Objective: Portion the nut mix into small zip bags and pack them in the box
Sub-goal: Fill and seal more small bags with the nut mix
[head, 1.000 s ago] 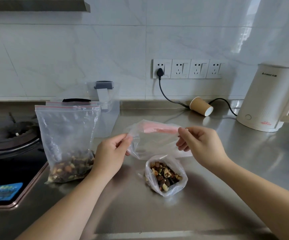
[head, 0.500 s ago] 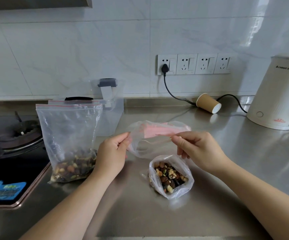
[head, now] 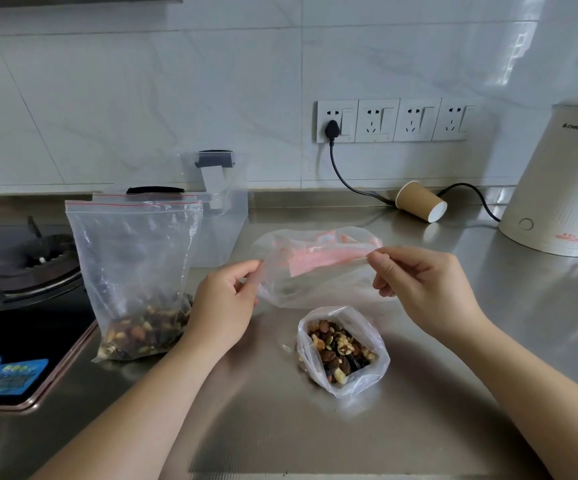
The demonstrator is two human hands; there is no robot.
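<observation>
A steel tabletop (head: pixel 488 341) ran under a white tiled wall, with a gas hob at 9 o'clock and a cream kettle (head: pixel 557 188) at 2 o'clock. Both hands held 1 empty small zip bag (head: pixel 318 271) just above the tabletop at centre. The left hand (head: pixel 225 299) pinched its left edge between thumb and fingers; the right hand (head: pixel 419 282) pinched the right end of its pink strip, probably to pull the mouth apart for filling. At 6 o'clock from it stood 1 filled small bag (head: pixel 343 351), mouth open, nuts showing. The large bag of nut mix (head: pixel 135 271) stood upright at 9 o'clock, propped against the clear box (head: pixel 225 216) behind it, within easy reach for scooping.
</observation>
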